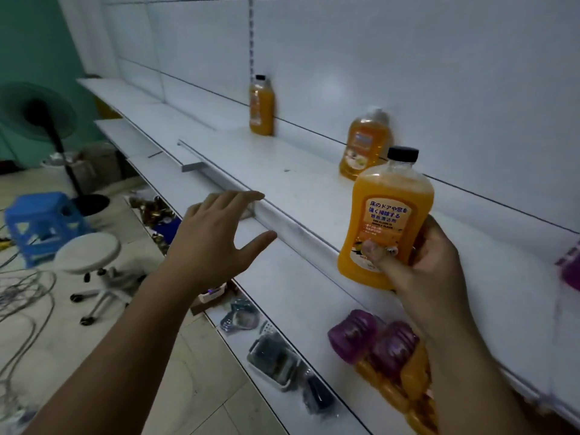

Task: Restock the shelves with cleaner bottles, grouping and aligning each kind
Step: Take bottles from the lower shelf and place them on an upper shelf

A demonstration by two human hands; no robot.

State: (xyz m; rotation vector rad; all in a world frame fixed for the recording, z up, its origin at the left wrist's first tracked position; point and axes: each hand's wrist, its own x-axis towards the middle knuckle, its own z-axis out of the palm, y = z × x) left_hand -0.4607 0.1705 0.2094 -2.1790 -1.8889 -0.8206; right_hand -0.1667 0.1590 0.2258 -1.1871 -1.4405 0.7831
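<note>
Shelf edge (301, 229) by bottle (389, 215), R hand (433, 271)

My right hand (430, 271) grips an orange bottle (387, 218) upright near the white shelf (282, 171); my left hand (216, 233) hovers spread. Two orange bottles (261, 105) stand farther back.

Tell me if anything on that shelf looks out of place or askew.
The far orange bottle and the nearer orange bottle stand well apart on the shelf, not grouped; the nearer one seems to lean slightly. No spill shows.
</note>
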